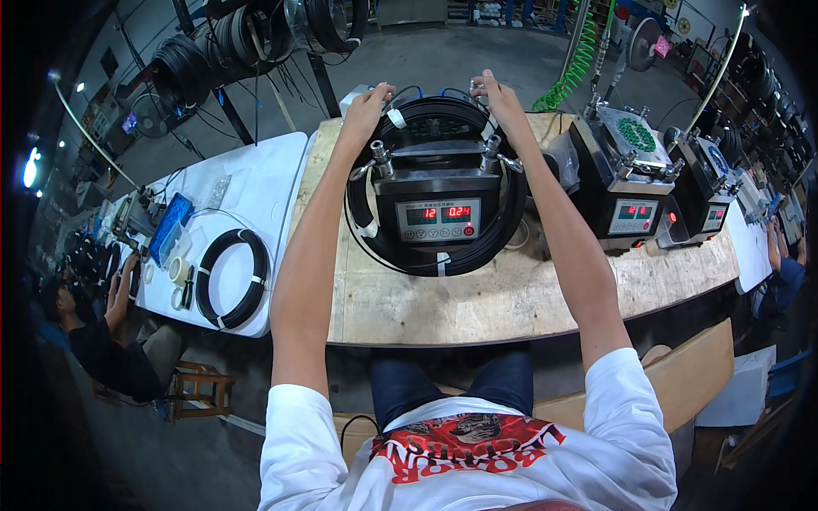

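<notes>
The pale plywood counter carries a boxy black-and-silver metal machine, which stands between the person's forearms; around it loops a thick black coil of bundled cable, its upper arc behind the machine's top and its lower arc beneath the front panel; the coil looks moderately heavy, springy as a ring yet flexible strand by strand, probably smooth and a little slippery, and not fragile; it would best be taken at opposite sides, near the white tape bands that bind it, so the turns stay together.

The left hand and right hand are raised at the coil's far edge, fingers bent near thin dark cable; I cannot tell whether either grips it.

For writing, the white shirt bears large bold lettering in a red print; the machine's pale rectangular control panel shows glowing red digits in two windows, a line of small print above and a row of round buttons below.
</notes>
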`<state>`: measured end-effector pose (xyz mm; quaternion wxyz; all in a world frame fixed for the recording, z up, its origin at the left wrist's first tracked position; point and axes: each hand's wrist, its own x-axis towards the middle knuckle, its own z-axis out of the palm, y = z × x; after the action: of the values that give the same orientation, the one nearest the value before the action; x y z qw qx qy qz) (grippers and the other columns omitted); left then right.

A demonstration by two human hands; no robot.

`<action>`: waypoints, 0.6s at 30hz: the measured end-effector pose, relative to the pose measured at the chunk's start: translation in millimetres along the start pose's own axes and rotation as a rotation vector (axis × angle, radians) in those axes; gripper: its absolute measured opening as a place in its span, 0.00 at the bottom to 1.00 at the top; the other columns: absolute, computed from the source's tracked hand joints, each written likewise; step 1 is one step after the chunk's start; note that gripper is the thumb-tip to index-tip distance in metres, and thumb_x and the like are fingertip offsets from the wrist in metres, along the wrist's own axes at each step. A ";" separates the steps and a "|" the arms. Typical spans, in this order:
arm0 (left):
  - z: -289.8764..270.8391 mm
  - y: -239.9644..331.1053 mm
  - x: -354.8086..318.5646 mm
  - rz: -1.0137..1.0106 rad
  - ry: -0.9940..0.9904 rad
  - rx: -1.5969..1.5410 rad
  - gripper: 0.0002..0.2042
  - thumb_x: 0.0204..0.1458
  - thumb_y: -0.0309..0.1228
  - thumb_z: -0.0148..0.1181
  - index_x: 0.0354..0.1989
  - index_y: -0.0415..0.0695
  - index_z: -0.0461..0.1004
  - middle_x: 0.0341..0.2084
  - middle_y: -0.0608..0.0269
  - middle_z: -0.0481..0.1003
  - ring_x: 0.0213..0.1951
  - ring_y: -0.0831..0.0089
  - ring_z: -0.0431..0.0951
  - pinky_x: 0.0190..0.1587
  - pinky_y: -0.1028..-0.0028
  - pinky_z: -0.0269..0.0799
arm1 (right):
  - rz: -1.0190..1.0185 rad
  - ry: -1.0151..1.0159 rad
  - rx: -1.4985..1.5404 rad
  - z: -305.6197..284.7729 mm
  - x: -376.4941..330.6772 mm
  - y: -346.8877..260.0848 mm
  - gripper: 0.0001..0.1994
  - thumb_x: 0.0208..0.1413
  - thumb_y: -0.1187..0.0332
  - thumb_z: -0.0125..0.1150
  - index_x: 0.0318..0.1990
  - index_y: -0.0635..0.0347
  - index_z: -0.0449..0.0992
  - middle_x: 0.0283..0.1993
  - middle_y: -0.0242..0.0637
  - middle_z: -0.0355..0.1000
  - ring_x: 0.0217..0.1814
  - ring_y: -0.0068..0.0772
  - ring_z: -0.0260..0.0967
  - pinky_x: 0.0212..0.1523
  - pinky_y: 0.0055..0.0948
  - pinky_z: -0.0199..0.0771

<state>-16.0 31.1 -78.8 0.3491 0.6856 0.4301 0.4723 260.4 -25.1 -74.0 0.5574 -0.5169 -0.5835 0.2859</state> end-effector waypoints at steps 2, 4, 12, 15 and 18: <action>0.0 -2.0 -0.6 -0.004 0.007 -0.008 0.27 0.63 0.49 0.45 0.52 0.36 0.77 0.48 0.51 0.78 0.54 0.61 0.73 0.60 0.71 0.61 | 0.038 -0.008 0.040 1.0 -2.3 -2.2 0.33 0.69 0.43 0.39 0.56 0.68 0.74 0.46 0.43 0.77 0.52 0.34 0.70 0.57 0.33 0.63; -0.3 -3.3 -0.6 -0.008 0.013 -0.016 0.26 0.63 0.49 0.45 0.52 0.37 0.77 0.48 0.51 0.77 0.54 0.61 0.73 0.60 0.70 0.61 | 0.032 -0.012 0.036 1.5 -4.2 -3.9 0.33 0.69 0.43 0.39 0.56 0.68 0.74 0.46 0.43 0.77 0.52 0.34 0.70 0.57 0.33 0.64; 0.7 2.7 -3.1 0.005 0.026 -0.022 0.24 0.63 0.47 0.46 0.53 0.39 0.77 0.45 0.54 0.78 0.50 0.64 0.74 0.56 0.74 0.62 | 0.038 -0.008 0.010 -0.9 -0.1 0.2 0.33 0.69 0.43 0.39 0.56 0.67 0.74 0.47 0.42 0.77 0.53 0.34 0.69 0.56 0.33 0.64; 0.5 3.6 -4.9 -0.028 0.039 -0.026 0.24 0.63 0.46 0.46 0.52 0.39 0.77 0.44 0.55 0.79 0.49 0.65 0.74 0.56 0.74 0.62 | 0.044 -0.009 0.002 -0.8 0.4 2.4 0.32 0.69 0.43 0.39 0.56 0.67 0.74 0.47 0.41 0.77 0.54 0.34 0.68 0.56 0.33 0.64; 0.0 4.4 -5.5 -0.024 0.033 -0.022 0.24 0.63 0.46 0.46 0.51 0.37 0.78 0.44 0.55 0.79 0.50 0.65 0.74 0.57 0.74 0.61 | 0.021 -0.006 -0.023 -0.2 0.4 2.4 0.32 0.68 0.43 0.39 0.56 0.66 0.74 0.47 0.41 0.77 0.55 0.35 0.67 0.56 0.33 0.63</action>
<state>-15.9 24.4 -76.8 0.3553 0.6686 0.4389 0.4839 261.3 -24.0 -76.1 0.5467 -0.5286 -0.5828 0.2864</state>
